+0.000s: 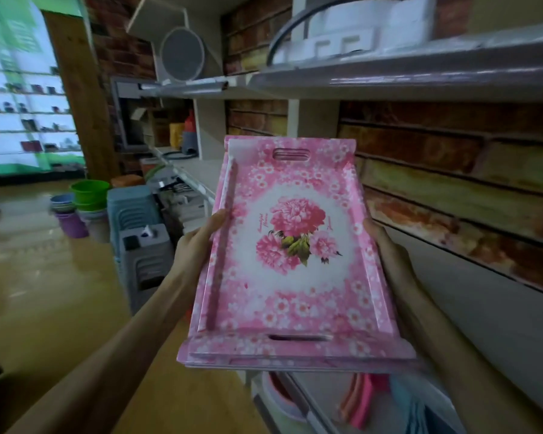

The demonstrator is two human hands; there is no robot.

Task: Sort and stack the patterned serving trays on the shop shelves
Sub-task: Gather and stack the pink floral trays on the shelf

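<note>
A small stack of pink flower-patterned serving trays [295, 277] is held in front of me, tilted with the far end raised. The top tray shows big pink blooms on a white centre and a slot handle at each short end. My left hand [198, 245] grips the left long edge, thumb on the rim. My right hand [389, 258] holds the right long edge, its fingers hidden under the trays. The stack hangs above the grey middle shelf [470, 289], apart from it.
An upper shelf [420, 73] with white boxes runs overhead on the right. A brick-patterned back wall stands behind the shelves. Grey stools [145, 245] and coloured buckets [88, 195] stand on the floor at left. Pink and blue items [367, 399] lie on the lower shelf.
</note>
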